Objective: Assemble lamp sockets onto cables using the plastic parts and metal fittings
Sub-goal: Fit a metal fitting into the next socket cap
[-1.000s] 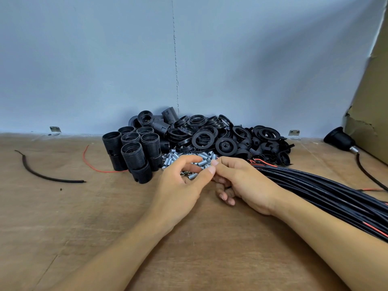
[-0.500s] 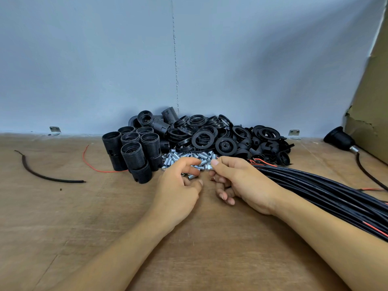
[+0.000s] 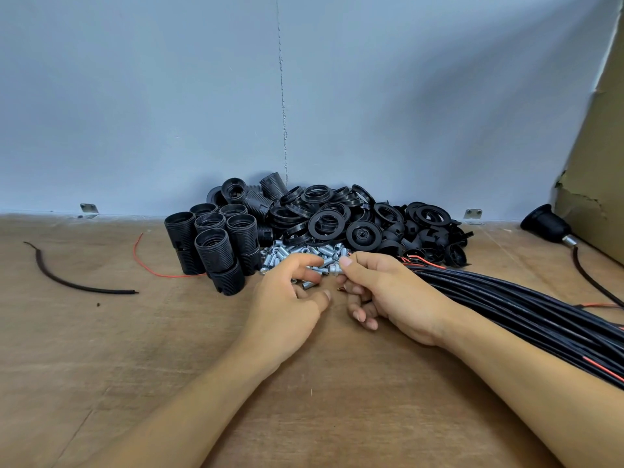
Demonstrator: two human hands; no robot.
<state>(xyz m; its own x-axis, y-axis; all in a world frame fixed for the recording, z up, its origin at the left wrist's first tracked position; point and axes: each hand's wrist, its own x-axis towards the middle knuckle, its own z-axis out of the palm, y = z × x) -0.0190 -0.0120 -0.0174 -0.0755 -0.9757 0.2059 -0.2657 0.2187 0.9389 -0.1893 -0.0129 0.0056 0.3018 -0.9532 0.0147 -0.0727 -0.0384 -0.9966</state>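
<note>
A heap of small silver metal fittings (image 3: pixel 297 253) lies at the middle of the wooden table. My left hand (image 3: pixel 287 302) reaches into it: the bent index and middle fingers touch fittings, and the thumb stays apart below. My right hand (image 3: pixel 385 292) sits just right of it. Its index fingertip rests on a fitting (image 3: pixel 334 269), and its curled fingers hold a cable end with the bare copper tip (image 3: pixel 341 289) poking out. The black cable bundle (image 3: pixel 523 309) runs off to the right. Black threaded socket bodies (image 3: pixel 216 244) stand to the left, and black rings and caps (image 3: pixel 337 221) are piled behind.
A finished black socket on its cable (image 3: pixel 543 224) lies at the far right beside a cardboard box (image 3: pixel 594 177). A loose black cable scrap (image 3: pixel 77 285) and a thin red wire (image 3: pixel 145 265) lie on the left. A grey wall (image 3: pixel 280 96) closes the back.
My left thumb has drawn back from my right index fingertip toward me, and the left fingers have curled further into the fittings. The right hand has barely moved.
</note>
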